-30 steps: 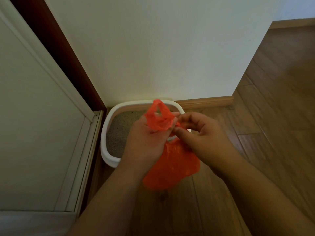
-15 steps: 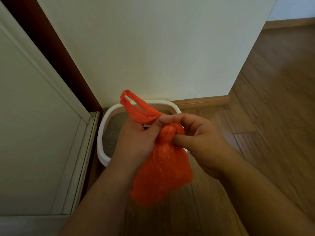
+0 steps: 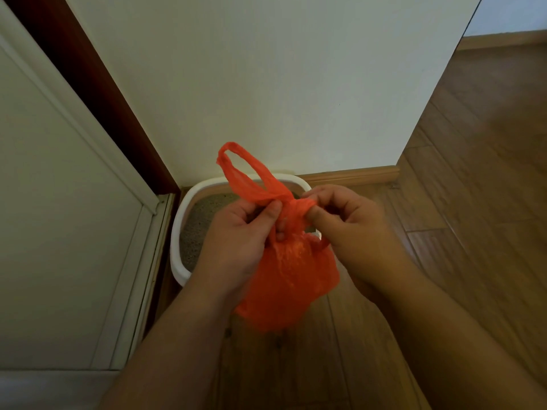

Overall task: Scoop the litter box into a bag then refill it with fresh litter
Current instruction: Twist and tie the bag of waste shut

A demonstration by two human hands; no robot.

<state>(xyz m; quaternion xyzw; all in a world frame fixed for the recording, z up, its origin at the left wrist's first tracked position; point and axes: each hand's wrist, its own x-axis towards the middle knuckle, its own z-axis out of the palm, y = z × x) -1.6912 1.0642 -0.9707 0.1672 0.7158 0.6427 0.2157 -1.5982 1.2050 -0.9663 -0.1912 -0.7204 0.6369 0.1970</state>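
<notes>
Orange plastic bag (image 3: 288, 279) hangs bulging between two hands above a wooden floor (image 3: 473, 202). Left hand (image 3: 236, 241) and right hand (image 3: 352, 232) both pinch its twisted neck, one handle loop sticking up. White litter box (image 3: 189, 208) with grey litter sits just behind, against the wall (image 3: 266, 84).

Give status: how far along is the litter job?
Scooping looks done: the orange bag hangs bulging. In hand: left hand and right hand pinch its twisted neck, apparently tying it shut. Left: the refill. The litter box holds grey litter; no fresh litter container is in view.
</notes>
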